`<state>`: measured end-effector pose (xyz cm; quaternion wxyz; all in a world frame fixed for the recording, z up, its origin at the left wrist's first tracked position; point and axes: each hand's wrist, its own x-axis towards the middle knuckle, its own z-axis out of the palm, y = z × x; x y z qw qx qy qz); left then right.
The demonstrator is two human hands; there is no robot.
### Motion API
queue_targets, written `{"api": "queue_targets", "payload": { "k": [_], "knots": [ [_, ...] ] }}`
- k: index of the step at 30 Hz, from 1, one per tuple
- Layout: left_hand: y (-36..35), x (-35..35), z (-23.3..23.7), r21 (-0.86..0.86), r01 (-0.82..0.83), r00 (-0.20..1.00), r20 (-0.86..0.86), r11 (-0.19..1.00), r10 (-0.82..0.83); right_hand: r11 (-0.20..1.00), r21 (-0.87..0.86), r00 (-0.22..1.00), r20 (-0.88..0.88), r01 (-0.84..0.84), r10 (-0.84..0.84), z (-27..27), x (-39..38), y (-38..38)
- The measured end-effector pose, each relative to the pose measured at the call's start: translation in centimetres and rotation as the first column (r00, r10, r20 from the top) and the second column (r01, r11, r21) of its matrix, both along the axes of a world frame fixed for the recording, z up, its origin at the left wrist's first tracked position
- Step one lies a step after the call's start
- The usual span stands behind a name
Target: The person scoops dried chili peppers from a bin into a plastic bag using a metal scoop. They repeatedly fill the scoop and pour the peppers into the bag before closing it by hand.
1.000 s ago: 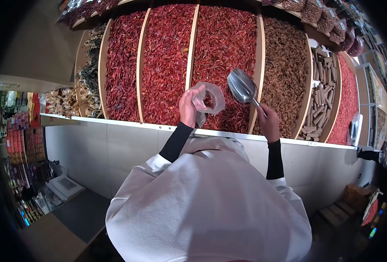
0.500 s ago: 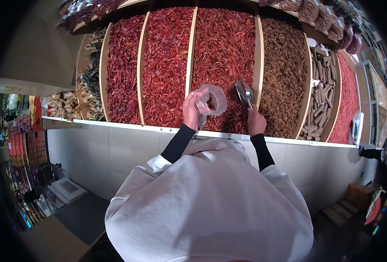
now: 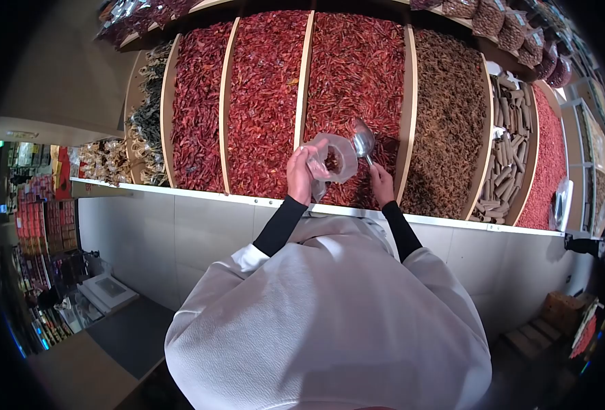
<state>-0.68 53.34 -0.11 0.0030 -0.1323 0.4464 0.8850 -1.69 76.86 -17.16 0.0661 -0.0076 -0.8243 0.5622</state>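
Note:
A clear plastic bag (image 3: 344, 158) with some dark reddish pieces inside is held by its rim in my left hand (image 3: 300, 172), its mouth spread open. My right hand (image 3: 382, 184) grips the handle of a metal scoop (image 3: 363, 139), whose bowl points up and away, close to the bag's right side. Both are over the front part of a bin of dried red chilies (image 3: 357, 68). What the scoop carries, if anything, is too unclear to tell.
Wooden dividers separate more dried chilies (image 3: 261, 89), brown star-shaped spice (image 3: 447, 116), bark rolls (image 3: 504, 164) and pale red pieces (image 3: 548, 157). A white front edge (image 3: 213, 197) borders the bins. Packed bags (image 3: 490, 17) line the upper right.
My right hand has moved left with the scoop, bringing its bowl nearer the bag. My left hand stays almost in place with the bag. The whole view has shifted slightly.

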Motion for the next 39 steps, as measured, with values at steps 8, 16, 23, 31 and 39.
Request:
{"api": "queue_targets", "payload": {
  "k": [8,16,23,31,39],
  "knots": [
    [0.6,-0.6,0.2,0.015,0.004,1.0,0.007,1.0,-0.004,0.807,-0.573,0.845,0.495,0.143,0.201,3.2,-0.1,-1.0],
    [-0.1,-0.7,0.7,0.038,-0.028,1.0,0.002,0.999,0.028,0.786,-0.587,0.841,0.514,0.197,0.173,4.1,1.2,1.9],
    [-0.4,-1.3,0.2,0.057,-0.019,1.0,-0.006,0.998,0.019,0.751,-0.626,0.839,0.51,0.209,0.192,5.6,1.5,2.4],
    [0.0,-3.0,-0.6,0.082,-0.056,0.998,0.005,0.995,0.056,0.772,-0.624,0.848,0.469,0.122,0.246,11.3,2.5,5.2],
    [1.0,-3.6,-0.6,0.007,0.06,0.998,0.001,0.998,-0.06,0.924,-0.323,0.832,0.44,-0.205,0.339,17.0,2.0,8.6]
  ]
}}
